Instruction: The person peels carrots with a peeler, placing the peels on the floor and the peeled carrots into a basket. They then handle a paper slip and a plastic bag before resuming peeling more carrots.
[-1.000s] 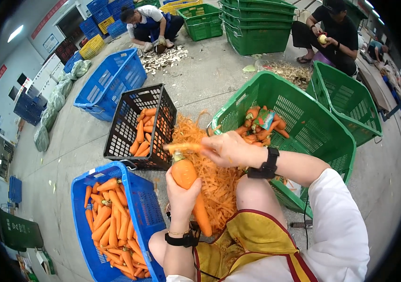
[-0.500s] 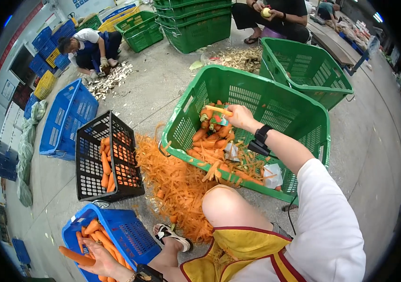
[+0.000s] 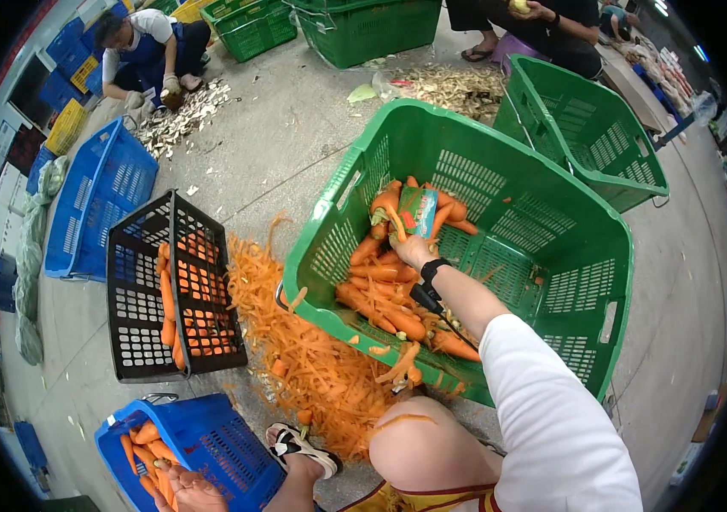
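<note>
My right hand (image 3: 415,253) reaches into the large green crate (image 3: 500,171), closed around a slim light-orange thing (image 3: 395,222) whose kind I cannot make out. Whole carrots (image 3: 385,294) lie in a heap beneath and around this hand. Just beyond it, a green and red printed packet (image 3: 419,211) rests on the carrots. At the lower left my left hand (image 3: 194,493) is over the blue crate (image 3: 231,448), fingers apart, with no carrot visible in its grasp. Peeled carrots (image 3: 152,452) fill part of that crate, next to the fingers.
Orange peelings (image 3: 312,375) cover the floor between the crates and my knee. A black crate (image 3: 137,299) with carrots and another blue crate (image 3: 107,196) stand at left. A second green crate (image 3: 585,128) adjoins at far right. One person (image 3: 154,64) crouches beside pale scraps.
The carrot in my left hand has been let go at the blue crate. My right hand has gone lower into the green crate. The view has shifted.
</note>
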Available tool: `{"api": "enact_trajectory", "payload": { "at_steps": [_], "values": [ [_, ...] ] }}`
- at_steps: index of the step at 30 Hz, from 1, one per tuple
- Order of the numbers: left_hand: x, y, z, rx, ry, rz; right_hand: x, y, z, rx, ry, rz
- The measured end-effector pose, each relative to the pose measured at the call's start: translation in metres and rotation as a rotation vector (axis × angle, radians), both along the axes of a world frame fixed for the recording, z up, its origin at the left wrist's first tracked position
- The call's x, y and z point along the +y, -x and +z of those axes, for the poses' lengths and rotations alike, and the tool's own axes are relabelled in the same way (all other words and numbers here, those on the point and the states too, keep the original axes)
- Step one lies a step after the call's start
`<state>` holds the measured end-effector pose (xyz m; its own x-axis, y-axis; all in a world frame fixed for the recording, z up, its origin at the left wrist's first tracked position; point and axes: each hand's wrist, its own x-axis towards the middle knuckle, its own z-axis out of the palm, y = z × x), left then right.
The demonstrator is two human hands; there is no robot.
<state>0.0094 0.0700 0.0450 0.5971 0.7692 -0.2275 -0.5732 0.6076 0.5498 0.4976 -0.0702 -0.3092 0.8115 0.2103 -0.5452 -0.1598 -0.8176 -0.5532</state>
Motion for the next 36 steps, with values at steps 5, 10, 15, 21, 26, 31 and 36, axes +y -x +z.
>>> {"api": "enact_trajectory", "payload": {
  "at_steps": [5,10,15,21,26,31,36],
  "values": [
    [0.007,-0.007,-0.005,0.161,0.050,0.075,0.023,-0.014,-0.033,0.060,-0.114,-0.209],
    [0.005,-0.001,-0.011,0.146,0.096,0.062,-0.009,-0.017,0.019,-0.178,-0.126,-0.295],
    [-0.024,-0.024,-0.007,0.152,-0.056,-0.050,-0.076,-0.017,0.171,-0.150,-0.315,-0.013],
    [-0.075,-0.069,-0.013,1.101,-1.404,0.013,-0.118,0.078,0.377,-0.322,-0.433,0.630],
    [-0.105,-0.084,0.001,0.826,-1.855,0.093,-0.085,0.179,0.437,-0.236,-0.642,1.137],
    [-0.103,-0.069,-0.004,0.440,-0.993,0.009,-0.026,0.214,0.411,-0.201,-0.772,1.121],
    [-0.057,-0.045,-0.022,0.110,0.075,-0.087,-0.008,0.241,0.377,-0.615,-0.892,1.202]
  ]
}}
